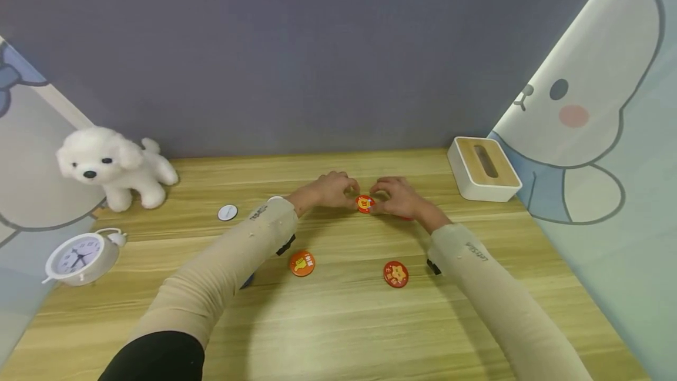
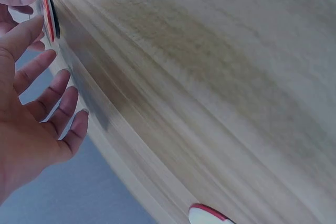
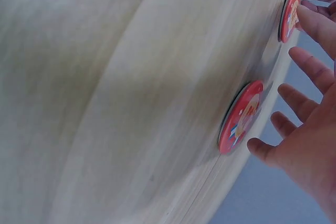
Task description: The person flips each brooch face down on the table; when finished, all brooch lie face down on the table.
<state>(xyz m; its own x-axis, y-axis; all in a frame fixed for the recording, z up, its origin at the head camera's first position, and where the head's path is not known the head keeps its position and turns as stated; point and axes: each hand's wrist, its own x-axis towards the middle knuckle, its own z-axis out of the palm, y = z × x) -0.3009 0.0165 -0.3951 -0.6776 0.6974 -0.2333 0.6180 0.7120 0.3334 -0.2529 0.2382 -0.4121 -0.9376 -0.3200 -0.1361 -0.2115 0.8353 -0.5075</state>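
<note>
A round red badge (image 1: 365, 204) with a yellow picture lies on the wooden table between the two hands. My left hand (image 1: 334, 190) is at its left side; in the left wrist view the thumb tip comes close to the badge (image 2: 50, 18), with the other fingers spread and loosely bent. From the right, my right hand (image 1: 398, 197) reaches to the same badge (image 3: 290, 17), thumb nearest, fingers apart. Whether either thumb touches it, I cannot tell. A second red badge (image 3: 241, 118) lies below the right hand's fingers, mostly hidden by that hand in the head view.
Nearer the front lie an orange badge (image 1: 302, 263) and a red badge (image 1: 396, 274). Left are a white badge (image 1: 227, 212), a plush dog (image 1: 116, 163) and an alarm clock (image 1: 81, 257). A tissue box (image 1: 483, 169) stands back right. Part of a dark blue disc (image 1: 247, 280) shows beside the left sleeve.
</note>
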